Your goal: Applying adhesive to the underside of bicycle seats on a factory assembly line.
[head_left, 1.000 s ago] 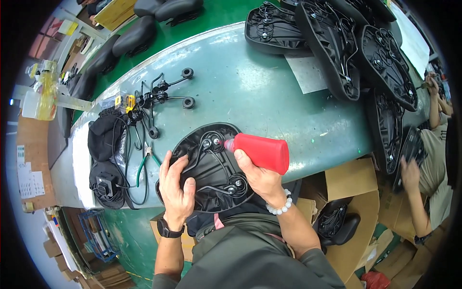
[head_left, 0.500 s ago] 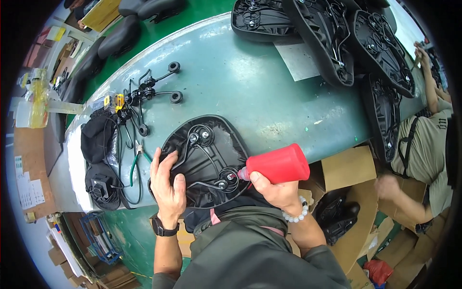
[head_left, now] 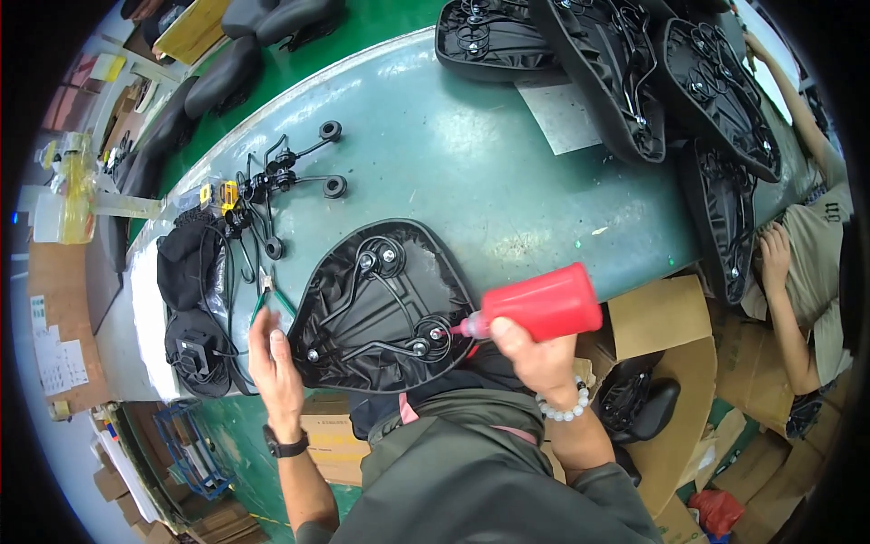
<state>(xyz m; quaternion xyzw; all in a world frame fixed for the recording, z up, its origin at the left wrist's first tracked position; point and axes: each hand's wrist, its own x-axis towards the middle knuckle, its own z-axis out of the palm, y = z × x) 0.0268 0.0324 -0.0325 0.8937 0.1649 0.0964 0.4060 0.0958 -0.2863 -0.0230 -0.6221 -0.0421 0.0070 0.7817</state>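
A black bicycle saddle [head_left: 390,299] lies upside down at the table edge before me, its springs, wire rails and bolts showing. My right hand [head_left: 544,363] is closed round a red squeeze bottle [head_left: 546,301], tilted so its narrow nozzle points left at a bolt by the near right spring. Whether the nozzle touches that bolt I cannot tell. Off the saddle's left tip, my left hand [head_left: 276,372] has its fingers stretched out and nothing visibly in it. Its fingertips are close to green-handled pliers [head_left: 267,288], which lie on the table.
Bent black wire parts [head_left: 272,186] lie at the left, beside a black cap [head_left: 188,263] and a cabled device [head_left: 192,340]. Several upturned saddles [head_left: 603,72] are piled at the far right. An open carton [head_left: 657,317] stands below the table, and a co-worker's arm [head_left: 787,313] is at the right.
My left hand has come off the saddle toward the pliers. The red bottle has shifted slightly right and up in my right hand. At the right, the co-worker's arms have moved.
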